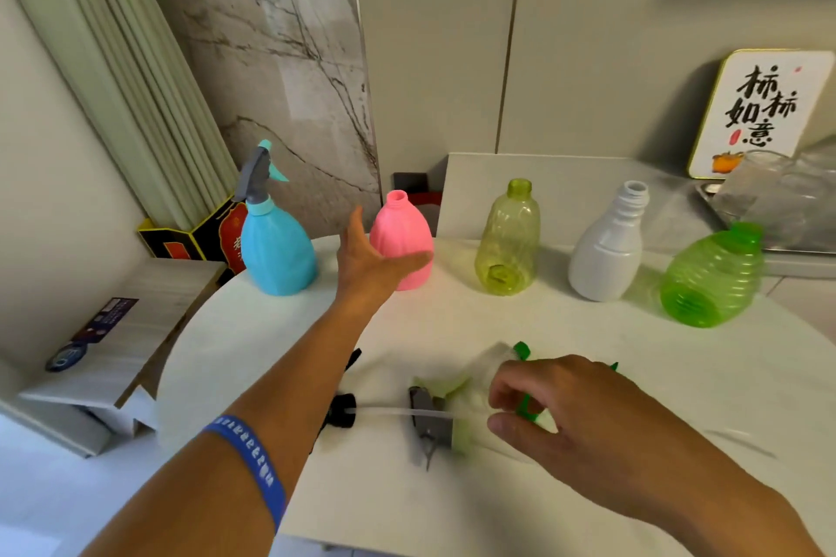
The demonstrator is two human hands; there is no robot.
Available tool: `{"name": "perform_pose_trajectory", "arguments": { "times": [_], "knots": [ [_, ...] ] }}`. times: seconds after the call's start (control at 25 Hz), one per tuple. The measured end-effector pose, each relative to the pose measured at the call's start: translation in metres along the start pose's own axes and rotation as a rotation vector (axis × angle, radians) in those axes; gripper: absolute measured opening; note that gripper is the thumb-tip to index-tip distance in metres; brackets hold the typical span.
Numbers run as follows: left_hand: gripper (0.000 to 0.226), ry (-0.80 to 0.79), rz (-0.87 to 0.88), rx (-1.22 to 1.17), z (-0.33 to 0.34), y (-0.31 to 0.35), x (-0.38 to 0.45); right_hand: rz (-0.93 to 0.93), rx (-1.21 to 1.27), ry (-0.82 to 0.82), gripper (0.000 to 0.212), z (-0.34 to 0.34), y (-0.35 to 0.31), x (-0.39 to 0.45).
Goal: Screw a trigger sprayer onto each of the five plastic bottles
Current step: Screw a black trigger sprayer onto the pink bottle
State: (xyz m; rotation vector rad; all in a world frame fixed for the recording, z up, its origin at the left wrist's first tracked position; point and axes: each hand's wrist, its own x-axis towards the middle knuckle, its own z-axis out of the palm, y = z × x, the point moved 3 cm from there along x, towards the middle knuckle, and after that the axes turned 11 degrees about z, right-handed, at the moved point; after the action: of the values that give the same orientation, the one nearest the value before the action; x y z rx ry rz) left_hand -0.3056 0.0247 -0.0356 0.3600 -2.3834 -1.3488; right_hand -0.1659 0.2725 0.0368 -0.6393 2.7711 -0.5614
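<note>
1 of 5 done: blue bottle (277, 246) at far left already wears its sprayer (258, 174). Pink bottle (401, 240), yellow bottle (509, 240), white bottle (608, 246) and green bottle (710, 280) stand open-necked in a row along the back of the table (452, 507). Step in hand, as I judge it: bottle 2, the pink. My left hand (368, 258) is open, fingers straight, just in front of the pink bottle; can't tell if touching. My right hand (570, 412) is over the loose sprayers near me, fingers curling at the green sprayer (527, 405), pinch not yet closed. Grey sprayer (427, 414) and black sprayer (341, 409) lie beside it. Next needs: grip the pink bottle, pick the sprayer that fits, feed its tube into the neck, twist the collar.
</note>
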Motion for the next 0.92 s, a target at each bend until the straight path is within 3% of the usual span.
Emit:
{"name": "perform_pose_trajectory", "arguments": {
  "times": [0.12, 0.32, 0.52, 0.64, 0.8, 0.92],
  "knots": [
    [0.110, 0.031, -0.008, -0.108, 0.020, 0.001, 0.013, 0.019, -0.012, 0.003, 0.020, -0.006, 0.010, -0.005],
    [0.094, 0.025, -0.022, -0.085, 0.020, 0.006, 0.013, 0.002, -0.006, 0.038, 0.019, -0.012, 0.005, 0.000],
    [0.092, 0.014, 0.042, -0.059, -0.037, 0.027, -0.022, -0.029, -0.005, 0.001, 0.019, 0.000, -0.031, 0.015],
    [0.092, 0.054, 0.091, -0.079, -0.082, 0.049, -0.045, -0.057, -0.031, 0.118, 0.028, 0.024, -0.059, 0.029],
    [0.090, 0.071, 0.279, 0.088, -0.134, 0.064, -0.094, -0.143, -0.411, 0.344, 0.051, 0.090, -0.105, 0.045],
    [0.089, 0.081, 0.265, 0.093, -0.160, 0.054, -0.123, -0.094, -0.563, 0.309, 0.043, 0.130, -0.118, 0.058]
  ]
}}
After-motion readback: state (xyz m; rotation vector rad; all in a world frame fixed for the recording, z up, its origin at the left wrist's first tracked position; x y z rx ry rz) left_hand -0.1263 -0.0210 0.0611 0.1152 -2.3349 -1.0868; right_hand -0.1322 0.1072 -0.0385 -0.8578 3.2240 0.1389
